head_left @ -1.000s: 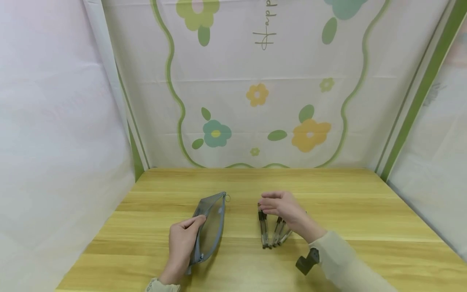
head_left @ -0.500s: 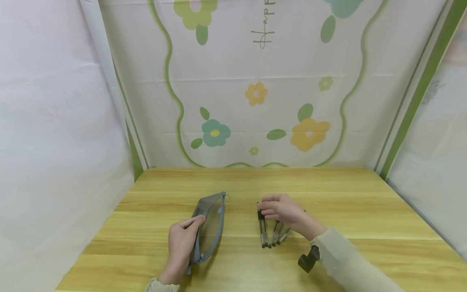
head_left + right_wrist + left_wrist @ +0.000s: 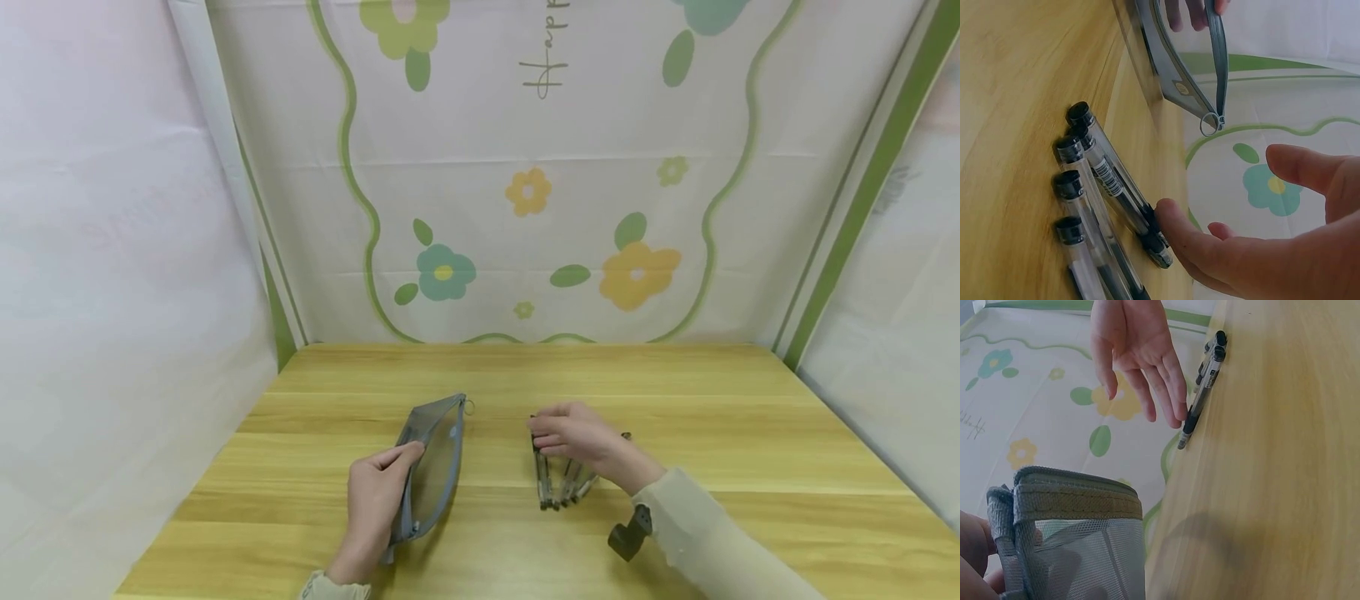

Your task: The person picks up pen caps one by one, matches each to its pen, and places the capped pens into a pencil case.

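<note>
My left hand (image 3: 377, 496) pinches the near side of a grey mesh zip pouch (image 3: 438, 479), fingers and thumb at its edge. The pouch stands with its zipped mouth spread apart; a small metal ring hangs at its far corner. To the right, several clear pens (image 3: 543, 483) with black caps and grips lie fanned on the table. My right hand (image 3: 581, 437) hovers over their far ends and hides part of them. In the right wrist view its fingers (image 3: 1210, 247) are extended, fingertips right at the leftmost pens (image 3: 1110, 175), with the thumb held apart.
The wooden table (image 3: 495, 558) runs back to a white cloth wall (image 3: 465, 192) printed with flowers. White cloth panels (image 3: 127, 292) also close off the sides. A small black device (image 3: 628, 536) is strapped to my right wrist.
My right hand has shifted slightly left and toward me over the leftmost pens. The left hand and the pouch hold their place.
</note>
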